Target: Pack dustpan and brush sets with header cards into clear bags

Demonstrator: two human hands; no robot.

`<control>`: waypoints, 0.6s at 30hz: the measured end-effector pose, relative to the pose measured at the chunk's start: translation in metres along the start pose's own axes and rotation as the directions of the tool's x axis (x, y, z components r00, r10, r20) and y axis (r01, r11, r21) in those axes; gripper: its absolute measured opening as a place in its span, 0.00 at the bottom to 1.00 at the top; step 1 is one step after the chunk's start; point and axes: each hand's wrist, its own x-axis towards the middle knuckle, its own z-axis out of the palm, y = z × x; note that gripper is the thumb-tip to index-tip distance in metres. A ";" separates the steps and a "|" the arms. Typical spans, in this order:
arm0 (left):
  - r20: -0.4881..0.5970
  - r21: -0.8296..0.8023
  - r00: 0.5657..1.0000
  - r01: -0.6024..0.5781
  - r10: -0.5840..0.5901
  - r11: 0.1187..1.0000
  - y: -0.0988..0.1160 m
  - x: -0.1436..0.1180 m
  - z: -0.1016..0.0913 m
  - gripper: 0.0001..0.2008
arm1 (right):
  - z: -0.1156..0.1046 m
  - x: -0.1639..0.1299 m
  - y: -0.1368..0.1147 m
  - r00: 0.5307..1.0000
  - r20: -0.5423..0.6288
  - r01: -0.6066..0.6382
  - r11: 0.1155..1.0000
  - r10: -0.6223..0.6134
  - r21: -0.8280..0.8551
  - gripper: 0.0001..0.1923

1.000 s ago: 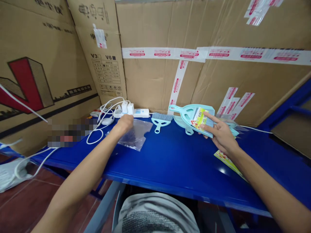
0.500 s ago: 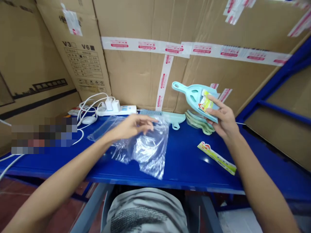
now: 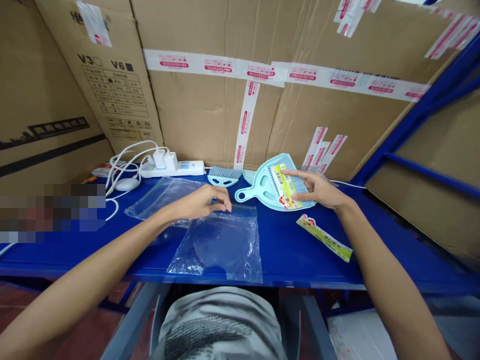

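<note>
My left hand (image 3: 204,201) pinches the top edge of a clear plastic bag (image 3: 221,245) that lies flat on the blue table (image 3: 285,255). My right hand (image 3: 320,189) holds a light blue dustpan (image 3: 264,186) low over the table, with a yellow printed label card (image 3: 285,186) pressed against its face under my fingers. A small blue brush (image 3: 224,175) lies just behind the dustpan's handle. More clear bags (image 3: 159,196) lie to the left of my left hand.
A second yellow label card (image 3: 324,238) lies on the table to the right. A white power strip (image 3: 172,169) with chargers and white cables (image 3: 123,170) sits at the back left. Taped cardboard boxes (image 3: 262,90) wall the back. A blue rack frame (image 3: 420,115) stands to the right.
My left hand pulled a clear bag toward me and laid it flat. My right hand brought the dustpan with its card down from the air to the table, handle now pointing left.
</note>
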 end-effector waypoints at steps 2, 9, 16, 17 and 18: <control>0.036 0.039 0.999 0.016 -0.018 0.999 0.001 -0.001 0.000 0.06 | 0.000 0.001 0.002 0.998 0.058 0.021 1.000 -0.020 -0.014 0.49; -0.045 0.032 0.991 -0.121 0.122 0.992 0.010 -0.002 -0.013 0.06 | 0.000 0.001 0.005 0.986 0.147 0.081 0.996 -0.076 -0.031 0.46; -0.200 -0.159 0.963 -0.216 0.183 0.963 0.023 0.003 -0.002 0.03 | 0.029 -0.002 -0.008 0.928 0.366 0.045 0.997 -0.065 0.064 0.45; -0.213 -0.176 0.960 -0.222 0.183 0.959 0.024 0.004 0.000 0.03 | 0.035 -0.001 -0.008 0.920 0.386 0.038 0.997 -0.062 0.068 0.45; -0.222 -0.189 0.958 -0.225 0.182 0.956 0.024 0.004 0.002 0.03 | 0.040 0.000 -0.008 0.911 0.408 0.029 0.997 -0.055 0.069 0.45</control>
